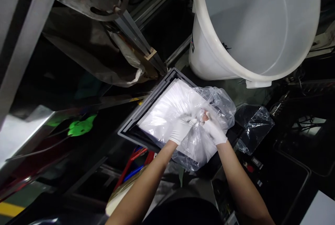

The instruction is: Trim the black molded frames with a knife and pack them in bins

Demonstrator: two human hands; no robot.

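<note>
A dark crate (147, 102) holds a clear bag (222, 106) of white contents (162, 113); both gloved hands (181, 129) grasp the bag's gathered neck (201, 114).

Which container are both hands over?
The rectangular grey crate; left hand and right hand are above it. The round white plastic bin is beyond, apart from both.

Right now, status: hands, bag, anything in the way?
Left hand, right hand: gloved, closed on gathered plastic of clear bag. Bag sits in dark crate, film spilling over the rim. Nothing seen blocking the hands; white bin stands apart.
</note>
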